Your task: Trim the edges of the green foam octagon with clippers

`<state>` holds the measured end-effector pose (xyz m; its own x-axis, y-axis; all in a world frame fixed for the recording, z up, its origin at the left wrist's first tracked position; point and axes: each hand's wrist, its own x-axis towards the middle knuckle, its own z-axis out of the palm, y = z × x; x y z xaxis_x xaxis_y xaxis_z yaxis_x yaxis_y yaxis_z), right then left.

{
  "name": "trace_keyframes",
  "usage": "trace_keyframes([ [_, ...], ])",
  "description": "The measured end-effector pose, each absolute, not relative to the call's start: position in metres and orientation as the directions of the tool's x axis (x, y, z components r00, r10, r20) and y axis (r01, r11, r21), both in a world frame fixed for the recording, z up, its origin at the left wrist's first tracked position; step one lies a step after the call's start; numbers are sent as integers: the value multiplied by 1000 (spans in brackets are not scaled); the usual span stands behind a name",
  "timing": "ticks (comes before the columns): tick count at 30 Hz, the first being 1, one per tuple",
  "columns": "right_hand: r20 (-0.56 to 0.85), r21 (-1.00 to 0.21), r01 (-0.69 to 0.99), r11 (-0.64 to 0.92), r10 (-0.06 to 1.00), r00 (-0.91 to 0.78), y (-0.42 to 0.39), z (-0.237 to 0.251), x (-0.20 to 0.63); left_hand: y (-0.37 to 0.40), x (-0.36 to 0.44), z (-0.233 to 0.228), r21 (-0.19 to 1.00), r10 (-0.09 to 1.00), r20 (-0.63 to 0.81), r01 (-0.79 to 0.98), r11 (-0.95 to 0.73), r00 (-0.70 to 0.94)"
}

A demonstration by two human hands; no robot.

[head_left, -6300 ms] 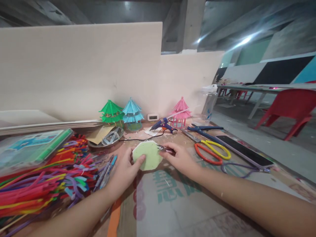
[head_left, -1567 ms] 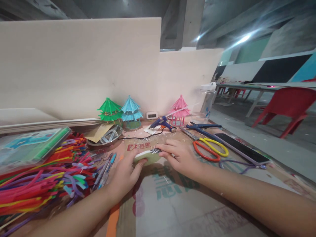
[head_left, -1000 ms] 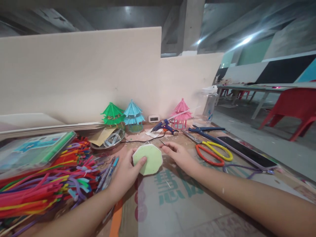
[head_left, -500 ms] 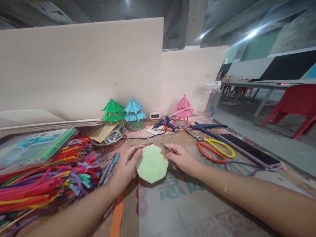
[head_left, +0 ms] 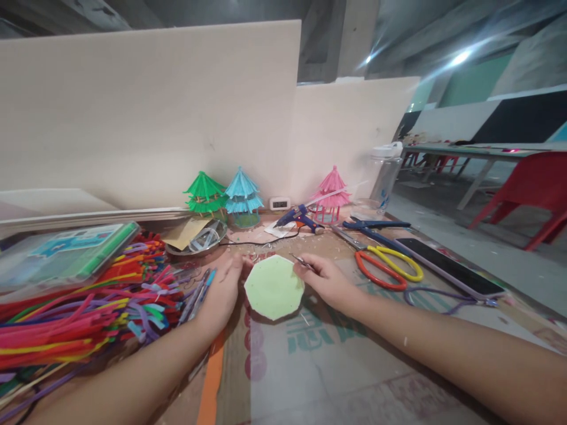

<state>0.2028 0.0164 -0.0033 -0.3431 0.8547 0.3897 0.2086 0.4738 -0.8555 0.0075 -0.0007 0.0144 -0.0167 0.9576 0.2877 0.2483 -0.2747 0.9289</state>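
A light green octagonal foam piece (head_left: pixel 273 287) is tilted up so its flat face shows, just above the cardboard-covered table (head_left: pixel 336 366). My left hand (head_left: pixel 225 292) holds it by its left edge. My right hand (head_left: pixel 326 280) sits at the piece's right edge and pinches a small thin metal tool (head_left: pixel 300 261), whose tip points toward the piece's upper right corner.
A heap of coloured pipe cleaners (head_left: pixel 84 307) and pens (head_left: pixel 198 289) lie at left. Red-and-yellow scissors (head_left: pixel 385 268), blue pliers (head_left: pixel 374 225), a phone (head_left: pixel 447 268), a blue glue gun (head_left: pixel 297 217), a metal dish (head_left: pixel 197 241) and green (head_left: pixel 204 193), blue (head_left: pixel 242 192) and pink (head_left: pixel 331 190) paper pagodas stand behind.
The green piece went from lying nearly flat under both hands to being tipped up with its face showing. My left hand slid to its left edge; the right hand stays by the right edge.
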Motion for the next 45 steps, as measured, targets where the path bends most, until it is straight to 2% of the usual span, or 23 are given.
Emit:
trace_keyframes([
  [5, 456, -836, 208, 508, 854, -251, 18, 0, 203, -6, 9, 11, 904, 965, 238, 338, -260, 106],
  [10, 512, -811, 207, 547, 835, -199, 15, 0, 204, -5, 10, 4, 871, 926, 350, 315, -378, 144],
  [13, 547, -785, 212, 582, 812, -205, 14, -2, 205, -5, 9, 4, 865, 916, 367, 301, -401, 163],
  [15, 548, -774, 242, 585, 811, -207, 14, -3, 205, -6, 8, 5, 842, 915, 363, 359, -403, 176],
  [20, 560, -751, 296, 590, 807, -187, 16, -4, 205, -12, 3, 6, 733, 897, 408, 523, -434, 172],
  [27, 661, -637, 352, 686, 721, -210, 16, -7, 205, -16, 5, 9, 764, 879, 463, 453, -459, 110],
  [30, 641, -652, 367, 664, 741, -202, 16, -6, 205, -16, 7, 13, 816, 902, 429, 409, -408, 44],
  [36, 504, -803, 286, 522, 852, -140, 20, -2, 205, 0, 3, 9, 862, 932, 362, 392, -320, -35],
  [41, 462, -838, 262, 479, 878, -127, 22, -3, 204, 2, 2, 3, 893, 932, 360, 270, -360, 49],
  [45, 477, -790, 337, 513, 858, -187, 20, -6, 204, -3, 5, 2, 796, 904, 399, 433, -423, 150],
])
